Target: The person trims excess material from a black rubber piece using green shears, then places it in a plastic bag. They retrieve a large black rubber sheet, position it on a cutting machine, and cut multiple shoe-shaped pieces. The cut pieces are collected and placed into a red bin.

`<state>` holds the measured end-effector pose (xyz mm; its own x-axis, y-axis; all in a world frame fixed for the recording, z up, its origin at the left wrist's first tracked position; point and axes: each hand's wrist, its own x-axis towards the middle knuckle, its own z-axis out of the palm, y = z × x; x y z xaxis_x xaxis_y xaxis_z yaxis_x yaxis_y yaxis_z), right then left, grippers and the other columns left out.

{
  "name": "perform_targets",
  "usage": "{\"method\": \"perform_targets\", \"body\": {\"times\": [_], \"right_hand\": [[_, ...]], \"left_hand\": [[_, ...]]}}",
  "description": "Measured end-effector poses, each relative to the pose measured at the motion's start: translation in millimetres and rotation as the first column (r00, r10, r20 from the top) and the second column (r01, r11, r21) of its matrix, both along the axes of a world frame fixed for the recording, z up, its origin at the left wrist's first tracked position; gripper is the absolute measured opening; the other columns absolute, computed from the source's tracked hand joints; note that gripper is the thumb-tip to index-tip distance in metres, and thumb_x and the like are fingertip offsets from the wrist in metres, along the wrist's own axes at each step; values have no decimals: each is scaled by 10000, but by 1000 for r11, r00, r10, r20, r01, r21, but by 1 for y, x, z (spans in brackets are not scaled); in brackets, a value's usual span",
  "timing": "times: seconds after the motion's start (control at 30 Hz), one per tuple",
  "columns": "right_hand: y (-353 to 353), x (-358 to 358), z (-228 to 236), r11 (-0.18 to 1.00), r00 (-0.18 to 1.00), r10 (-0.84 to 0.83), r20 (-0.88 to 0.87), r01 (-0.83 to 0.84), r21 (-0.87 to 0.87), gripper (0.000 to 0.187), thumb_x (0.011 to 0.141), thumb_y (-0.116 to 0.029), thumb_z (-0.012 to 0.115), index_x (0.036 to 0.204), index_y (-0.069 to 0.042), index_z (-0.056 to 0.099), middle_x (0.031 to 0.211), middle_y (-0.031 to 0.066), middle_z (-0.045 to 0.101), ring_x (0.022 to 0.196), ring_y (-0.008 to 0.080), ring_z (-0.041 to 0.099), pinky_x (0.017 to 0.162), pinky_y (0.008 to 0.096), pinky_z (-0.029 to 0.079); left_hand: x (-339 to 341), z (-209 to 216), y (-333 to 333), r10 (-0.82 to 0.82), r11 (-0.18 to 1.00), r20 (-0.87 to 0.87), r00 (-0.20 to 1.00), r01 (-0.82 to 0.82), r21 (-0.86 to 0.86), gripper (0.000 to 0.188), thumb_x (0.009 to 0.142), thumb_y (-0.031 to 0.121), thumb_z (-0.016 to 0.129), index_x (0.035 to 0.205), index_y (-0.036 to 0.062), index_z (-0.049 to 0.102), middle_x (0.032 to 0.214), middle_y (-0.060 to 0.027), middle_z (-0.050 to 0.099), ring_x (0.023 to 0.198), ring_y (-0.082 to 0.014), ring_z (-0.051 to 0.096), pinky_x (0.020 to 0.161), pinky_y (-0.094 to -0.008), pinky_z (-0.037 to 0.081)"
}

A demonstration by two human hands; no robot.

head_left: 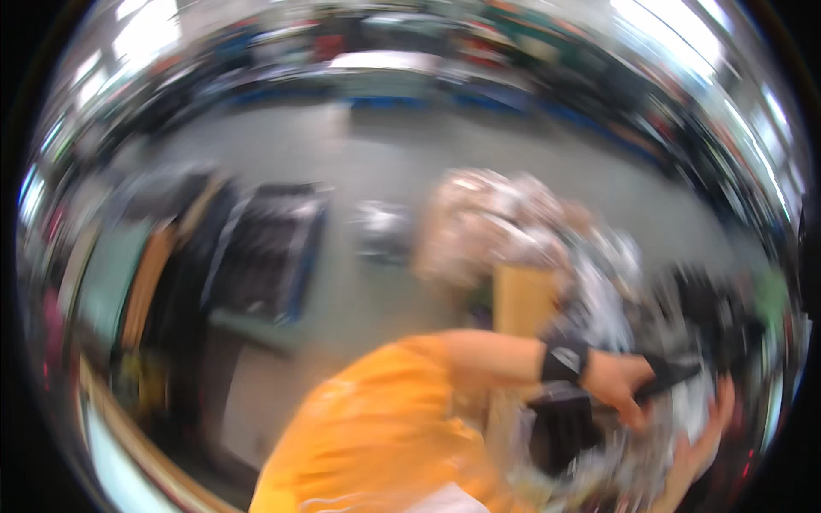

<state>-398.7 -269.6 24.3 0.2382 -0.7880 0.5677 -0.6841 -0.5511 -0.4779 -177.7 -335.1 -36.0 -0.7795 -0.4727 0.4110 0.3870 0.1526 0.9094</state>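
My left arm, in an orange sleeve with a black wristband (pixel 564 361), reaches across to the right. My left hand (pixel 617 385) is closed on the near end of a black flat piece (pixel 670 374), whose exact kind is lost in the blur. Lower and further right, my right hand (pixel 708 434) has its fingers stretched and apart, beside pale clear plastic (pixel 688 406). Beneath my hands lies a heap of clear plastic wrapping (pixel 611 466) with a dark object (pixel 560 436) in it.
Beyond my arm, plastic-wrapped bundles (pixel 492 218) stand by a yellowish box (pixel 523 299). To the left are a crate of dark parts (pixel 269 227) and upright boards (pixel 145 282). A small silvery bundle (pixel 382 227) sits on the grey floor (pixel 376 150). Loaded pallets (pixel 385 81) line the back.
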Motion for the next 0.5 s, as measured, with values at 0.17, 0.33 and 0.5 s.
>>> {"method": "perform_targets", "body": {"times": [0.17,0.33,0.5], "right_hand": [[67,-11,-11,947,955,-84,-283,165,277,653,668,-208,746,1265,-108,500,1152,130,556,1101,328,518,935,429,405],[166,-28,-38,660,705,-563,-432,698,279,227,683,-265,702,815,-99,621,732,85,638,733,292,633,679,420,488],[286,12,-56,320,384,-899,-211,905,281,219,717,-190,675,888,-63,625,765,137,632,752,331,623,649,433,485]], "left_hand": [[-54,-25,1,-415,828,438,797,531,-181,289,776,285,748,831,39,606,731,-26,604,688,-107,556,624,-291,457],[-143,-47,37,-808,589,362,465,648,483,480,685,201,790,1036,-18,547,782,-77,614,562,-125,560,518,-227,443],[-219,-99,100,-910,399,214,357,893,210,907,683,431,800,1317,-54,370,918,-110,629,582,-118,581,432,-201,409]]}}
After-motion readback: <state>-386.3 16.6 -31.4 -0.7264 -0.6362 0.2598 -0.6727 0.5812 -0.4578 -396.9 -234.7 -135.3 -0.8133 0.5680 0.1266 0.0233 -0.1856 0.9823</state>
